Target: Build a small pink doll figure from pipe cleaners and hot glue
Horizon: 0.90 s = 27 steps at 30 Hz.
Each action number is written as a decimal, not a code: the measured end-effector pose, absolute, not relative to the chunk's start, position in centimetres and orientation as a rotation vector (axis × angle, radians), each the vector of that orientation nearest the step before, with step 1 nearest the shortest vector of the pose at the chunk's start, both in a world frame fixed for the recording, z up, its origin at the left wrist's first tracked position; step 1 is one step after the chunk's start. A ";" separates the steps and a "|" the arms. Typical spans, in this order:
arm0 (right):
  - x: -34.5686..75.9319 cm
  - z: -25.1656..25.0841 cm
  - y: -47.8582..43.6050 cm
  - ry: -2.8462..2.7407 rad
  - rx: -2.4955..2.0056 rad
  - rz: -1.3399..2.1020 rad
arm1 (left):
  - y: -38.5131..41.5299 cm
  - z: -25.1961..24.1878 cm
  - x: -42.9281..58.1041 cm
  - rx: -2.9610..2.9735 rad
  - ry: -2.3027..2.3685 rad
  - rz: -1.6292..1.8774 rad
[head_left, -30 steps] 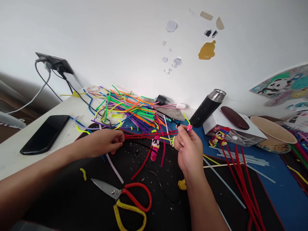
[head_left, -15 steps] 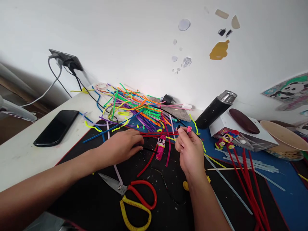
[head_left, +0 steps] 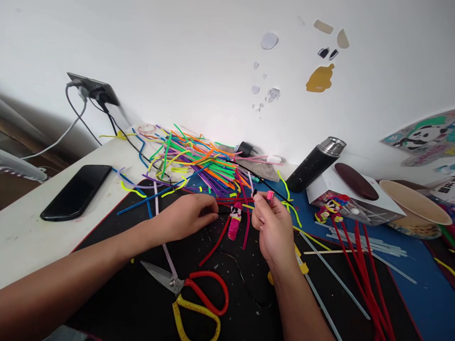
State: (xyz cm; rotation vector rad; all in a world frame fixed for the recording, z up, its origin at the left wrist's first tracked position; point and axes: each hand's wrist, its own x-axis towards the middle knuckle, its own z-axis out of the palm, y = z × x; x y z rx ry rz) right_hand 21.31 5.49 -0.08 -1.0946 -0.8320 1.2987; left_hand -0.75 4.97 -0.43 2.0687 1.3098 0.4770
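Observation:
My right hand [head_left: 273, 227] is raised over the black mat [head_left: 142, 293], fingers pinched on a small pink piece [head_left: 270, 195] with a black bit beside it. My left hand [head_left: 186, 215] rests on the mat, its fingertips closed on a thin black pipe cleaner [head_left: 223, 213]. Between the hands lies a small pink pipe-cleaner doll [head_left: 234, 220] among red pipe cleaners [head_left: 213, 244]. A big heap of coloured pipe cleaners [head_left: 197, 166] lies just beyond.
Scissors with red and yellow handles [head_left: 197, 293] lie near me. A black phone [head_left: 76, 190] sits at left, a black flask [head_left: 314, 163] leans on a white box [head_left: 355, 192], long red stems [head_left: 362, 270] at right, a bowl [head_left: 415, 206] far right.
My left hand has slid right across the mat to the black pipe cleaner near the doll. My right hand has stayed up with the pink piece.

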 end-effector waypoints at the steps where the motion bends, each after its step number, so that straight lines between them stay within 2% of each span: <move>1: 21.3 -0.1 5.5 -0.835 -1.095 1.301 | 5.0 -0.1 -0.8 1.925 1.300 0.523; 8: 20.8 -0.6 5.1 -0.879 -1.066 1.367 | 5.5 1.9 0.6 1.158 1.012 0.890; 27: 20.7 -1.5 4.5 -1.119 -1.081 1.482 | 7.0 2.3 2.3 1.191 0.959 0.836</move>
